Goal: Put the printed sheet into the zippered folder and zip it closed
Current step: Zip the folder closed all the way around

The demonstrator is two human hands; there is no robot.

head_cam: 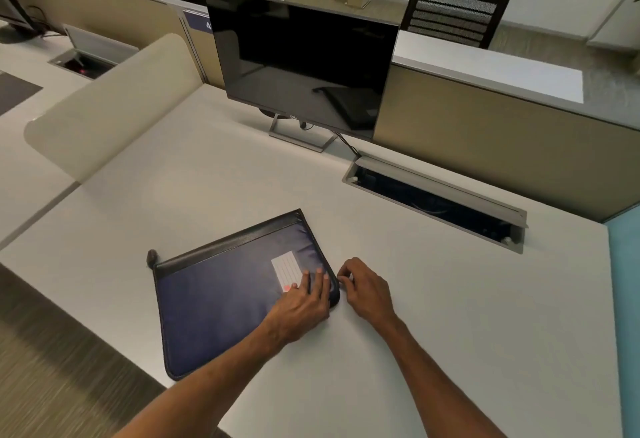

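White bench [415, 299] holds a navy folder [221, 302]. Left hand [301, 306] presses flat on it, fingers spread. Right hand [363, 290] pinches its right edge, seemingly the zipper pull.

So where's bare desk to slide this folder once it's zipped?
Bare desk lies between the folder and the monitor stand. More to the right of the right hand, below the open cable tray. Crowded at the folder's right corner, where the left hand presses and the right pinches.
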